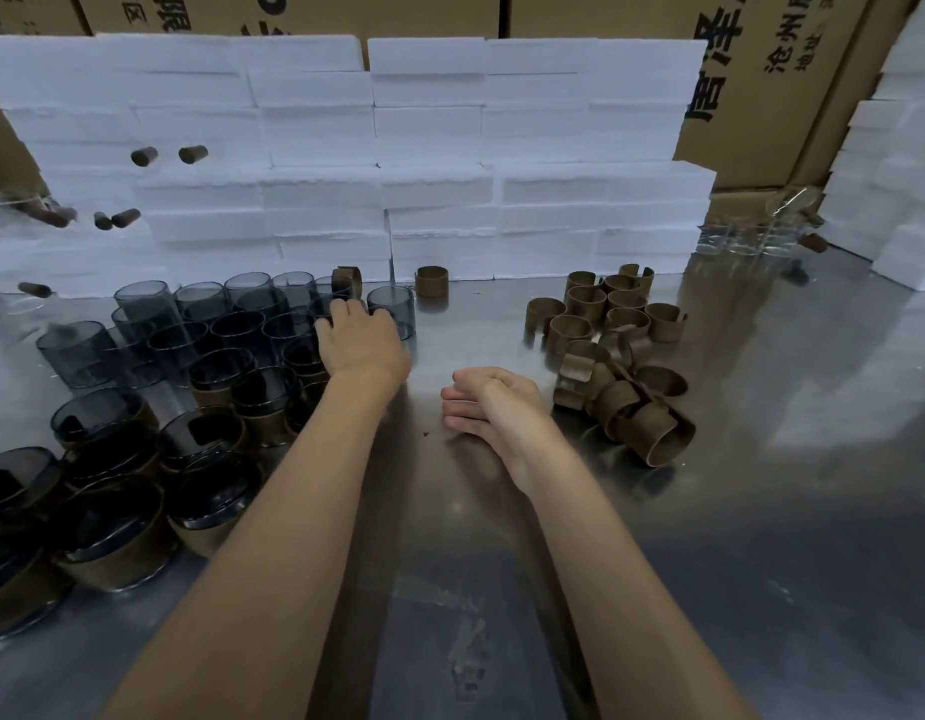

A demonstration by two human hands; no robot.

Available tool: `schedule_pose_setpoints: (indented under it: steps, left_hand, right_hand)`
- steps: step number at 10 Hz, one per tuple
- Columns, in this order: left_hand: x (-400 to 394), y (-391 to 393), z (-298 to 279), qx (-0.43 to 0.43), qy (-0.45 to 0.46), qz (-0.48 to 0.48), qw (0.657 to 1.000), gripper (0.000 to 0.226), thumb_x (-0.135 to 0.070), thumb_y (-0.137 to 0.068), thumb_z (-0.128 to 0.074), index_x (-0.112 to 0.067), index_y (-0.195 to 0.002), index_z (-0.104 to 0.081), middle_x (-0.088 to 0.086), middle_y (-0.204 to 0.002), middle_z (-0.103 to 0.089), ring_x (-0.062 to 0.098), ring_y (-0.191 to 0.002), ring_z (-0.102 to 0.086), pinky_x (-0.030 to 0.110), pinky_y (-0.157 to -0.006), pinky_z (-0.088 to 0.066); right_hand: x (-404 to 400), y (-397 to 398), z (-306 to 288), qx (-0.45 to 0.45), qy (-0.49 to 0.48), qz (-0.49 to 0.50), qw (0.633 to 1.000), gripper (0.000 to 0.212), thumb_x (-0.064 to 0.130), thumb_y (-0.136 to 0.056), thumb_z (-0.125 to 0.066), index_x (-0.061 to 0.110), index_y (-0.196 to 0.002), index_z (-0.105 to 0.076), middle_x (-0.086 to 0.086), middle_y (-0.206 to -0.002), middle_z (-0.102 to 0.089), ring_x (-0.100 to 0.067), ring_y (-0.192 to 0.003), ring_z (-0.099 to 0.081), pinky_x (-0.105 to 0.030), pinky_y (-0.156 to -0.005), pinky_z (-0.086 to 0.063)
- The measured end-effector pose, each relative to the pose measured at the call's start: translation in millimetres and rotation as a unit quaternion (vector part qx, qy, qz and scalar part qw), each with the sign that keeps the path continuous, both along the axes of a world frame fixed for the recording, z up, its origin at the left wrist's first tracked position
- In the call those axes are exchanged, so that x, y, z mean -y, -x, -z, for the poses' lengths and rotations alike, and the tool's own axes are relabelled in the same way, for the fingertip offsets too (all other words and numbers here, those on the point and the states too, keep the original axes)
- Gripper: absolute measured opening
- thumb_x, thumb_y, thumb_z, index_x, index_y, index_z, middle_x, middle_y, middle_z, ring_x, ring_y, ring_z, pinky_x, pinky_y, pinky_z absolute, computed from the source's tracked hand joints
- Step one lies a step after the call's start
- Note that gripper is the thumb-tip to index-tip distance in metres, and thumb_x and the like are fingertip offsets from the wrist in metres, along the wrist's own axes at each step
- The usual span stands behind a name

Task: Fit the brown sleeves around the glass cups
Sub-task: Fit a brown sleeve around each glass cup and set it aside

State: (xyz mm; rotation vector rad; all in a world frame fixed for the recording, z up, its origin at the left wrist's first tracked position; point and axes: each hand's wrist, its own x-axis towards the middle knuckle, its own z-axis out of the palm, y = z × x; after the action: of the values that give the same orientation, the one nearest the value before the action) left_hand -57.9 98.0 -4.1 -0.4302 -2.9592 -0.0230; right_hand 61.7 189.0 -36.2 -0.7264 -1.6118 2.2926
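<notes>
Two hands over steel table (502,563). Left hand (364,343) reaches onto bare glass cups (273,324), grip hidden, can't tell. Right hand (494,407) loosely curled, empty. Brown sleeves (613,356) piled just right.

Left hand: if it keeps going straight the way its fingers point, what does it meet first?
Probably the bare smoky glass cup just beyond the left hand; the fingers look almost on it, though depth is unclear.

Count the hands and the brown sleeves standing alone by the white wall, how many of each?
Hands: 2, the left hand and the right hand
Lone brown sleeves by the white foam blocks: 2, one and another
Total: 4
</notes>
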Motion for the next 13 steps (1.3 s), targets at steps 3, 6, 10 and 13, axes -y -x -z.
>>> schedule_pose_setpoints:
  steps: [3,6,10,13]
  left_hand:
    - [-2.5,-46.6,-9.9,0.105,-0.308,0.203,0.923,0.021,-0.023,-0.107,-0.038,-0.011,-0.118,-0.052,0.007,-0.132,-0.039,0.023,-0.127,-0.038,0.038,-0.105,-0.033]
    - [-2.3,-85.3,4.2,0.221,-0.585,0.177,0.760,0.025,-0.036,-0.105,-0.039,-0.017,-0.104,-0.055,0.000,-0.111,-0.055,0.016,-0.108,-0.056,0.044,-0.098,-0.045]
    - [15.9,-69.0,39.7,0.306,-0.695,0.112,0.640,0.034,-0.044,-0.103,-0.054,-0.020,-0.127,-0.056,0.010,-0.124,-0.068,0.013,-0.088,-0.072,0.030,-0.064,-0.059]
    - [23.9,-49.6,38.1,0.379,-0.732,0.076,0.561,0.046,-0.033,-0.110,-0.041,0.001,-0.132,-0.064,0.021,-0.126,-0.070,0.036,-0.123,-0.064,0.045,-0.105,-0.051]
  right_hand:
    - [-7.7,-1.9,-3.4,-0.009,-0.021,0.037,0.999,0.038,0.041,-0.101,-0.060,0.009,-0.119,-0.062,-0.014,-0.117,-0.068,-0.025,-0.102,-0.069,-0.034,-0.079,-0.061]
    - [4.7,-11.8,-15.4,-0.098,-0.010,-0.083,0.992,0.041,0.053,-0.100,-0.056,0.017,-0.115,-0.070,-0.011,-0.106,-0.065,-0.017,-0.106,-0.065,-0.036,-0.098,-0.053]
    - [6.0,4.2,11.0,-0.038,-0.149,0.057,0.986,0.053,0.052,-0.108,-0.034,0.017,-0.095,-0.072,-0.018,-0.104,-0.077,-0.032,-0.088,-0.077,-0.051,-0.084,-0.063]
    - [6.8,3.1,9.0,-0.031,-0.165,0.035,0.985,0.064,0.076,-0.077,-0.067,0.020,-0.106,-0.065,-0.002,-0.092,-0.078,-0.020,-0.085,-0.077,-0.045,-0.086,-0.062]
